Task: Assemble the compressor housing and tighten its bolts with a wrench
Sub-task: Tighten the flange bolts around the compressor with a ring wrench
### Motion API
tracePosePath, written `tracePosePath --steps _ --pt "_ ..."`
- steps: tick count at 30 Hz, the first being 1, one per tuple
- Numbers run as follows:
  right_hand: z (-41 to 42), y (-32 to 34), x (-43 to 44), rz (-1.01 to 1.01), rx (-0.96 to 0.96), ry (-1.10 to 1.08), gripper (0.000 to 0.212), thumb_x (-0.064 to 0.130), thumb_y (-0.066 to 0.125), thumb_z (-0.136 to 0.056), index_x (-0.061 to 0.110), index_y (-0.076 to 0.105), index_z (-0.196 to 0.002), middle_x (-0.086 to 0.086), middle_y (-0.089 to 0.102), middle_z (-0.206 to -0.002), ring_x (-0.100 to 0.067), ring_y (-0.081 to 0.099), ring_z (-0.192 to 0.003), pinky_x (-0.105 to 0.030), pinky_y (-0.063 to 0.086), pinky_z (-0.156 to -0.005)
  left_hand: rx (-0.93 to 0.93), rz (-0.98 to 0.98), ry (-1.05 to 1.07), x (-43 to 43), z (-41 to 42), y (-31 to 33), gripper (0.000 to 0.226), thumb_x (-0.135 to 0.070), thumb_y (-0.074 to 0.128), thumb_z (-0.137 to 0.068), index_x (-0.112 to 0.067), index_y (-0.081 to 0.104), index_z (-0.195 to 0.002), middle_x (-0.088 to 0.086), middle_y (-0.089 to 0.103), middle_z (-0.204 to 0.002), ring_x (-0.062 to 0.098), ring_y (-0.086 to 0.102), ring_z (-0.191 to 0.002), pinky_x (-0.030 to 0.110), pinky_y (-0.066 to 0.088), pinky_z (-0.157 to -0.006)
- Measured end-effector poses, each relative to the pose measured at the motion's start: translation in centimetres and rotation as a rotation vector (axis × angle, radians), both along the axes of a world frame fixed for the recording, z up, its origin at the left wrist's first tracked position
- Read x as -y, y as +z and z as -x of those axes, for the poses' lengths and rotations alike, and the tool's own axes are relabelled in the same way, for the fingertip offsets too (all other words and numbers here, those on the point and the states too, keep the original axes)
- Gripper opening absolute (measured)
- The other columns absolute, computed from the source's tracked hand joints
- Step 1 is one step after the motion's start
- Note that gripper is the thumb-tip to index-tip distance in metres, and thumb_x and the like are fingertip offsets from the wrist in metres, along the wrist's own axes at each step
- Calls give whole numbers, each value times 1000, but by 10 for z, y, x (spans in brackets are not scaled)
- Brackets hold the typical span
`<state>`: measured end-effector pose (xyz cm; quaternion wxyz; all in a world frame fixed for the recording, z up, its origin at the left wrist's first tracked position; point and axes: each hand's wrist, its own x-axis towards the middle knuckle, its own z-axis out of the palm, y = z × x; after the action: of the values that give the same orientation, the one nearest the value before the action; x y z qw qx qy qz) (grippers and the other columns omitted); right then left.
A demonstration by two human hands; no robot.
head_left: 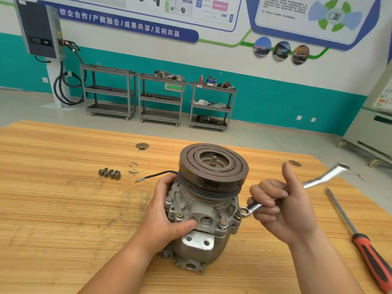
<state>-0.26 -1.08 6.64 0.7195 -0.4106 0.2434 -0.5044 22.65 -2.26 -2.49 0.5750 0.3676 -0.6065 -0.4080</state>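
Compressor (200,244) upright between hands, left hand (167,217) clasping its side, right hand (282,209) gripping wrench (324,179) on bolt (238,216)

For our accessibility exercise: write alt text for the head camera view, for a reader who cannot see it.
A person's left hand steadies an upright compressor on a wooden table while the right hand holds a ring wrench on a housing bolt. Loose bolts lie left, a screwdriver right.
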Motion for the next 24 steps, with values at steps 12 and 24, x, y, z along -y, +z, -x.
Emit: tracePosePath --steps 12,24 --pt "-2 -5 28 -51 -48 231 57 54 78 -62 24 32 -46 4 42 -45 -7 16 -42 -13 23 -31 9 -9 -7 -1 0 0 91 -42 80 -48 -36 38 -128 -17 60 -118 13 60 -114 30 51 -89" --pt "-83 -64 -78 532 -488 -810 20 34 68 -65 27 50 -60 5 58 -74 -6 54 -53 -19 44 -50 6 -6 24 1 1 1 90 -38 80 -45 -43 40 -125 -4 61 -121 21 62 -112 52 49 -95"
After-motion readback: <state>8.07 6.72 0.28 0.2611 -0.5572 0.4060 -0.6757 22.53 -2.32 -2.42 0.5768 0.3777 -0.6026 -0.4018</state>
